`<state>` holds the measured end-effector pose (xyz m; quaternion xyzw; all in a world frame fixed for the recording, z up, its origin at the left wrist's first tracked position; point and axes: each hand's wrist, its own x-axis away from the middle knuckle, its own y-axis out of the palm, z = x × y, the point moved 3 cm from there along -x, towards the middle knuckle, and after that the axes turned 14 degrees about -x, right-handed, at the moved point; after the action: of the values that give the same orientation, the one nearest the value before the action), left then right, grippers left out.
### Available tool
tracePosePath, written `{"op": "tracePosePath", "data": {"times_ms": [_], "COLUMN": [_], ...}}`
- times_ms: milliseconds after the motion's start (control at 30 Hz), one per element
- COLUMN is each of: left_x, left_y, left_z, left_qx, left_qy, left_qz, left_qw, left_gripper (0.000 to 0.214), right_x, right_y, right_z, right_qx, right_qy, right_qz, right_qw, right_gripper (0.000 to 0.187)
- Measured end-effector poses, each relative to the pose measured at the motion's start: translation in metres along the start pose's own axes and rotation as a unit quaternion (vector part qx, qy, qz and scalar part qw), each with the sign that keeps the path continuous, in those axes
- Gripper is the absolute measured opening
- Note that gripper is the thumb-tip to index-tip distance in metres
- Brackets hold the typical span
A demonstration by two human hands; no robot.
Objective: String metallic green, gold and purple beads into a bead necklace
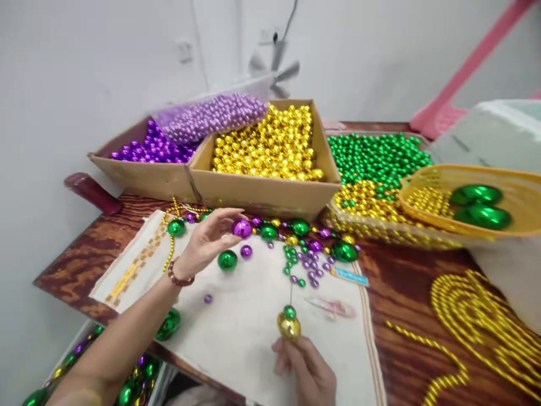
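My left hand, with a brown beaded bracelet at its wrist, is at the far side of the white cloth. Its thumb and fingers pinch a shiny purple ball bead. Near it on the cloth lie a large green bead and a smaller purple one. Close to the front edge, my right hand is closed on a gold bead. A green bead sits on top of that, and a thin needle-like wire sticks up from it.
Behind the cloth stand cardboard boxes of purple beads and gold beads. A tray of green and gold beads and a yellow basket are at right. Gold bead strands lie on the table; scissors rest on the cloth.
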<state>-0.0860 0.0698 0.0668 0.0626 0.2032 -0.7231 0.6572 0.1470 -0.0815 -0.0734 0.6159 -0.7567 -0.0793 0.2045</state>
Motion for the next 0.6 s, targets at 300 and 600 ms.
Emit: {"op": "tracePosePath", "data": {"times_ms": [300,600], "left_x": [0.055,0.057], "left_y": [0.062,0.068], "left_z": [-0.01,-0.007], "left_qx": [-0.108,-0.129], "left_qy": [0.103,0.095], "left_qz": [0.014,0.029], "left_qw": [0.989,0.987], "left_gripper": [0.046,0.043], "right_x": [0.01,0.011], "right_y": [-0.012,-0.012], "right_z": [0.008,0.015], "right_qx": [-0.003,0.036], "right_qy": [-0.071,-0.097], "right_qz": [-0.057,-0.092], "right_qw": [0.996,0.99], "right_gripper": [0.021,0.02]}}
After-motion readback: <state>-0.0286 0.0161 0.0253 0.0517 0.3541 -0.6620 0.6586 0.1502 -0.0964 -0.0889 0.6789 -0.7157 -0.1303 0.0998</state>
